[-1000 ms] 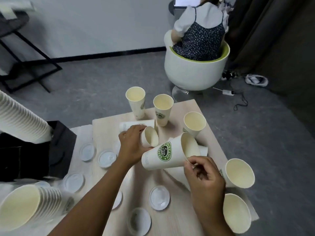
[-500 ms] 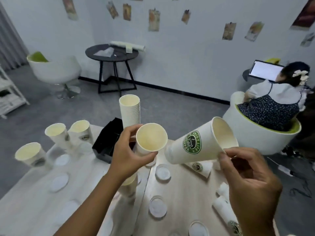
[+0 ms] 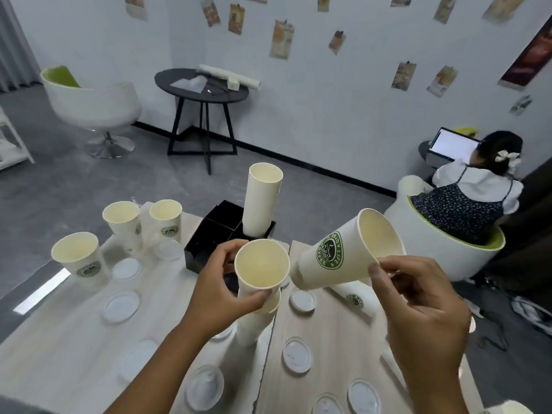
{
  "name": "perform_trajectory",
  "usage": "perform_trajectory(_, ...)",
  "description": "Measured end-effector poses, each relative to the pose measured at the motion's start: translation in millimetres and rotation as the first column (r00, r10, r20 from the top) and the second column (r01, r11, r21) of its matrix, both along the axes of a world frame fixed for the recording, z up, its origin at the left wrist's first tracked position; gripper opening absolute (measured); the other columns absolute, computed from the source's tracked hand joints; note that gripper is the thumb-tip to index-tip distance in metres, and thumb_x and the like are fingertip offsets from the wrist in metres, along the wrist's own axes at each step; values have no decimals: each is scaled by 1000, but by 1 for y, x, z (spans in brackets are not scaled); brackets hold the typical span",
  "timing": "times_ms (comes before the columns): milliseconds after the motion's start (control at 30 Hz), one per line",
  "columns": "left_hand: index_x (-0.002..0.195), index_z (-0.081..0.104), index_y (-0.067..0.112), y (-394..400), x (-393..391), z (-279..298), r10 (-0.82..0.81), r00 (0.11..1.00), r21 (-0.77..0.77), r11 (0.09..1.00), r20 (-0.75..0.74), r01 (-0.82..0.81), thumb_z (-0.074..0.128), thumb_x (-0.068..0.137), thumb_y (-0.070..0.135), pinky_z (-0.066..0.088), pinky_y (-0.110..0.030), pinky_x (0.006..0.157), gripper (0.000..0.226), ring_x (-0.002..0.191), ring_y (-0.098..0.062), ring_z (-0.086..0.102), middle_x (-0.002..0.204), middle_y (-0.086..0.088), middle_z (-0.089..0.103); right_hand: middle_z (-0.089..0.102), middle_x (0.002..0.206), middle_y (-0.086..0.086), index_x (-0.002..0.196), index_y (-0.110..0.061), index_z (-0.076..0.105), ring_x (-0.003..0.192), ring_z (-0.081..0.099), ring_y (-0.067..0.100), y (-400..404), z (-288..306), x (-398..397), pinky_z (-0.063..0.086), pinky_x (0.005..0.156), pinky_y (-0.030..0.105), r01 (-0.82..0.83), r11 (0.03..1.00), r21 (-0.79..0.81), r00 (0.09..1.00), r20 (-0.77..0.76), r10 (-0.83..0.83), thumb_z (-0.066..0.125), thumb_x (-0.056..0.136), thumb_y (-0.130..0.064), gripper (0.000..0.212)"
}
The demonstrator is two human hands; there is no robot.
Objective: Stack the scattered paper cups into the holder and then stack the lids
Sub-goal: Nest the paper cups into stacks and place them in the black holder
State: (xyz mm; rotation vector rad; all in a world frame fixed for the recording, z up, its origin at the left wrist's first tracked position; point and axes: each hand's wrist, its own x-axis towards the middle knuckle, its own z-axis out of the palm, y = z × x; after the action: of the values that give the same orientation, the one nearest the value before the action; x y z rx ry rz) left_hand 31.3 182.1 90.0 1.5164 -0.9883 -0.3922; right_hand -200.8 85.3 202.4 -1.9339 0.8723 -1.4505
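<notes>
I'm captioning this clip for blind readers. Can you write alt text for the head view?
Above a wooden table, the left hand grips an upright paper cup while the right hand pinches a tilted logo cup. Behind stand a cup stack in a black holder, loose cups and scattered lids.

Head-worn view, close above hands

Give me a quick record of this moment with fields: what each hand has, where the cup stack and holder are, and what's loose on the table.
left hand: grips an upright cup, mouth towards the camera
right hand: pinches the rim of a tilted logo cup
holder: black, at the table's far edge
cup stack: tall, standing in the holder
loose cups: three upright at far left
lids: scattered flat on the table, unstacked
</notes>
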Motion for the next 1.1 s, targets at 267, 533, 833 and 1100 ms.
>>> perform_trajectory(267,144,42,46,5,17,-29,-123,992,55,991,7,122,96,59,46,46,-32,112,101,136,-3,52,142,24,56,63,84,5,88,-20,72,64,54,15,20,-7,11,47,69,45,78,985,-152,994,-60,-88,73,85,-9,11)
perform_trajectory(533,143,45,45,16,26,-43,-115,993,77,990,-6,116,97,62,38,47,-39,113,96,136,-4,52,143,22,56,66,87,-3,83,-19,73,61,55,12,32,-27,48,45,65,20,-73,986,-148,989,-137,53,81,83,-6,15)
perform_trajectory(833,143,43,47,26,28,-49,-136,991,127,982,-8,136,91,62,53,48,-30,112,94,137,-5,52,144,25,55,63,90,-18,87,-27,73,68,60,9,20,-125,80,42,63,10,-144,988,58,885,-440,154,85,80,-6,25)
perform_trajectory(1100,135,49,48,27,20,-42,-103,994,153,984,46,95,97,69,31,45,-11,103,83,128,5,54,136,34,55,65,101,-17,98,-31,74,72,63,16,16,-127,73,49,61,17,-122,971,204,922,-339,187,86,81,-15,26)
